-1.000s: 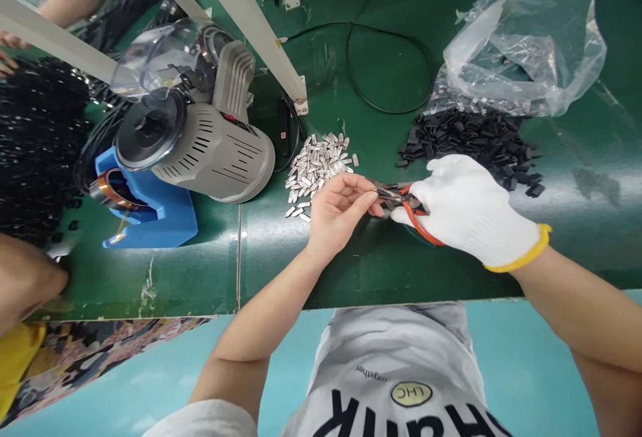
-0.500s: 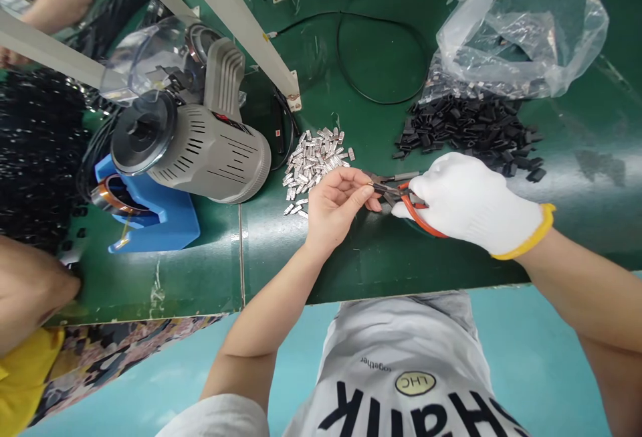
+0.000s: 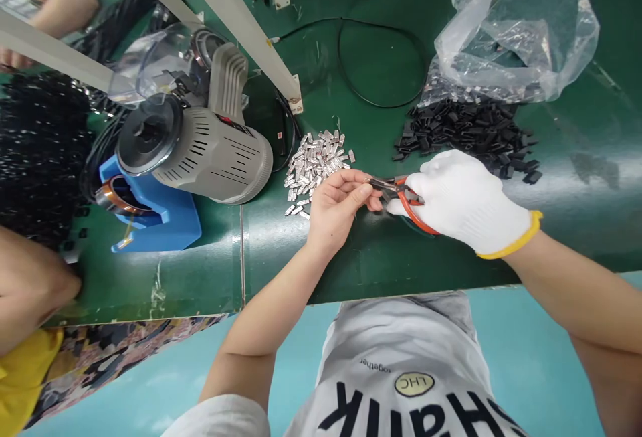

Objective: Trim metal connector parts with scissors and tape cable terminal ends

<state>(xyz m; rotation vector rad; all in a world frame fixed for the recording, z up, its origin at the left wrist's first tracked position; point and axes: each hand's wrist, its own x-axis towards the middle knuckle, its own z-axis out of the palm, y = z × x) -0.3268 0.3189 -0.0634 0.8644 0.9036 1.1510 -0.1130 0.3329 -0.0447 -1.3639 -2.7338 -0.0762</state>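
My right hand (image 3: 461, 199), in a white glove with a yellow cuff, is closed round red-handled pliers (image 3: 412, 213). The jaws of the pliers point left and reach the fingertips of my bare left hand (image 3: 338, 206). Thumb and fingers of that hand are pinched together at the jaw tips, on something too small to make out. Just behind my left hand lies a heap of small silver metal connector pieces (image 3: 315, 159). Beyond my right hand spreads a pile of small black plastic pieces (image 3: 461, 132).
A clear plastic bag (image 3: 521, 42) lies behind the black pieces. Left stand a grey machine (image 3: 210, 152) and a blue tape dispenser (image 3: 175, 219). A black cable (image 3: 346, 82) loops across the green table (image 3: 281, 256). A co-worker's arm (image 3: 35, 283) is at far left.
My right hand and the pliers have shifted slightly left, nearer the left fingertips. My left hand keeps its pinch in nearly the same place.
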